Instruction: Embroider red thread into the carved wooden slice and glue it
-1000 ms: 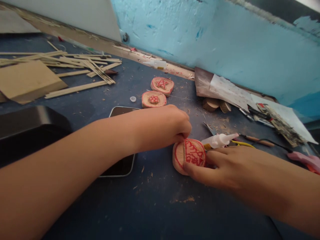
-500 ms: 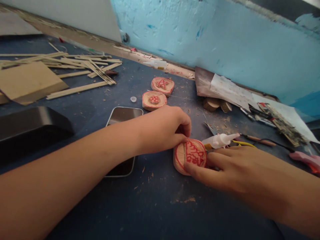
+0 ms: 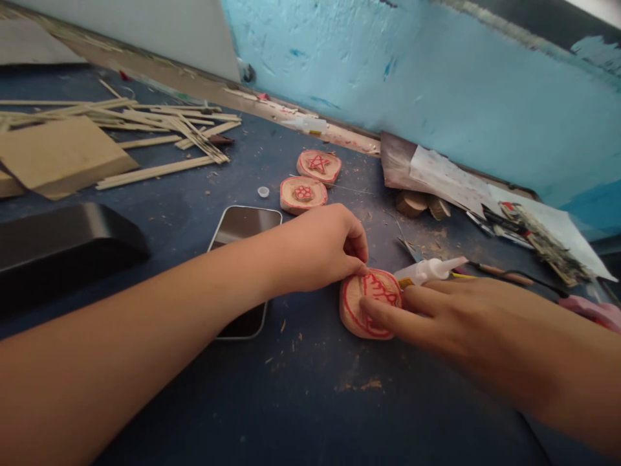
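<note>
A round wooden slice [image 3: 361, 317] with a red string pattern lies on the dark blue table [image 3: 301, 395]. My left hand [image 3: 320, 249] has its fingers curled in a pinch at the slice's upper left edge, where a thin red string sits. My right hand [image 3: 436, 317] rests on the slice from the right, fingers stretched out, the index finger pressing across the red pattern. A small white glue bottle [image 3: 429, 268] lies just behind my right hand.
Two more decorated wooden slices [image 3: 303, 194] [image 3: 319, 165] lie farther back, a phone [image 3: 242, 259] sits under my left forearm, and a black case [image 3: 63, 243] is at the left. Wooden sticks [image 3: 160, 129], a board [image 3: 58, 155], papers [image 3: 451, 178] and a blue wall [image 3: 436, 84] ring the table.
My right index finger has slid up over the red pattern, covering more of it. My left hand has shifted slightly and keeps its pinch at the slice's edge.
</note>
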